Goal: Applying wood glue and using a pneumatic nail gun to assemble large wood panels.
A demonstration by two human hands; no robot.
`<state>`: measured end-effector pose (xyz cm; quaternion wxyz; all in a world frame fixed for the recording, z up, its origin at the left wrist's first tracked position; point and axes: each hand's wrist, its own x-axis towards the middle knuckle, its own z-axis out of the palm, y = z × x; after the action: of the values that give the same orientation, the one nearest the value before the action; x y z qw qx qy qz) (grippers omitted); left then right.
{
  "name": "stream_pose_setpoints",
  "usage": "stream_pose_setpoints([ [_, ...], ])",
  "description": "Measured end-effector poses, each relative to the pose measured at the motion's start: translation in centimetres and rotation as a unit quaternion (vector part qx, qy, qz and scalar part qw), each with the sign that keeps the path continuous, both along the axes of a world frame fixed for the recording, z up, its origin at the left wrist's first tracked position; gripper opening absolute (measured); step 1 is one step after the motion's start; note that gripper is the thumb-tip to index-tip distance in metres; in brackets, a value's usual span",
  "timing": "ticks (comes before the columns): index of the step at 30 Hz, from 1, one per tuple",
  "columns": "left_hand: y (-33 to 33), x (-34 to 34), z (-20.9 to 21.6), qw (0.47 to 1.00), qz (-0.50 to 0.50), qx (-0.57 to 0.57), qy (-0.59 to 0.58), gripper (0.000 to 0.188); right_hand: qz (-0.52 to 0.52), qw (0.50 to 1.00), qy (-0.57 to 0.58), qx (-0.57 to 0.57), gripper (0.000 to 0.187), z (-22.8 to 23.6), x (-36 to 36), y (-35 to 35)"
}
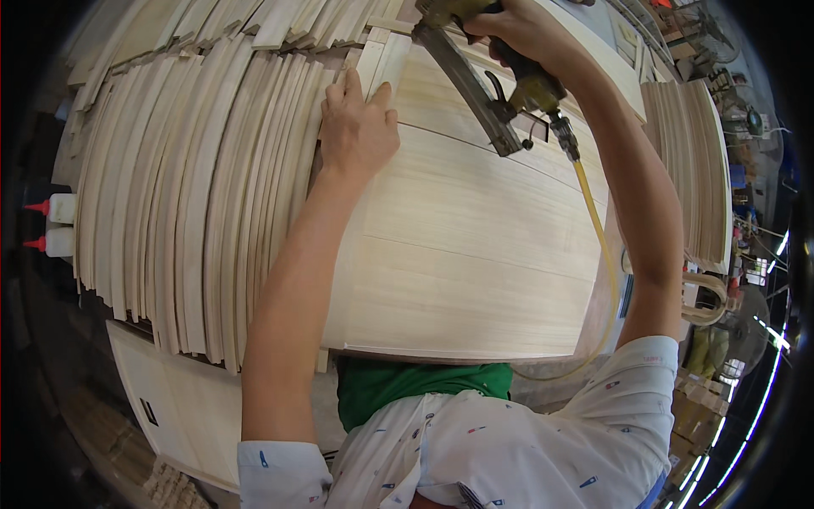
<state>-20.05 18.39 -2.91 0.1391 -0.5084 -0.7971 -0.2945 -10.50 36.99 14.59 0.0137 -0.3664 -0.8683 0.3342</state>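
Note:
My right hand is wrapped round the handle of a pneumatic nail gun, held over the far part of a pale wooden panel. A yellow air hose runs from the gun's fitting down past the panel's right side. With fingers spread, my left hand rests at the panel's far left, its fingertips on a narrow light wooden strip along that edge. Where the gun's nose meets the wood, if it does, I cannot tell.
Rows of thin wooden slats stand packed on the left. Two white bottles with red tips are beyond them. A stack of curved boards is at the right. Below left lies a pale panel with a dark slot.

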Motion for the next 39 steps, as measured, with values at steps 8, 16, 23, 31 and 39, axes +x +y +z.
stream_pose_setpoints([
  [8,0.0,-0.1,-0.3,1.000,-0.007,-0.010,-0.006,0.036,0.008,1.000,0.027,0.000,0.018,-1.9,-2.0,1.0],
  [16,0.3,0.2,0.4,1.000,0.000,-0.021,-0.006,0.035,0.010,1.000,0.005,0.030,0.017,-1.8,-2.1,1.0],
  [23,0.5,-0.1,-0.9,0.999,-0.012,0.023,0.028,0.033,-0.010,0.999,0.047,0.009,0.016,-2.1,-0.5,-0.1],
  [31,-3.5,-4.4,-3.7,0.994,-0.048,0.019,0.099,0.051,0.033,0.995,0.069,0.069,0.029,-0.1,13.9,-12.5],
  [39,-15.9,-3.3,-4.9,0.980,-0.196,-0.043,0.021,0.043,-0.113,0.993,0.022,-0.032,0.024,-4.2,24.4,-25.5],
])
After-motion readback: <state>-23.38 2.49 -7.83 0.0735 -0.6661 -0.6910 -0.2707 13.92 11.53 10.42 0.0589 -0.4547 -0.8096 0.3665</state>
